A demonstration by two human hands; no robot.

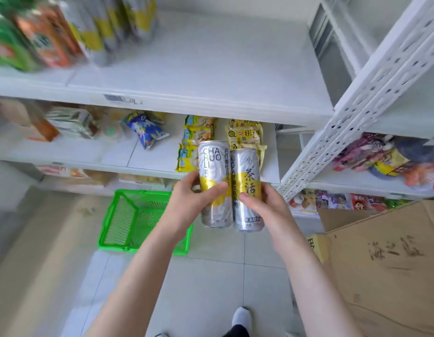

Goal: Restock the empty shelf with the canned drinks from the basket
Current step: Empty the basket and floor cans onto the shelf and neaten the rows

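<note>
Left hand gripping left can, right hand gripping right can; cans upright, touching side by side, mid-air below empty shelf's front edge.

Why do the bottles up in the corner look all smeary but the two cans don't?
Head view: the bottles smear, likely motion blur near the frame's edge; the CHA HUO LI can in the left hand and the second can in the right hand look sharp mid-frame.
</note>
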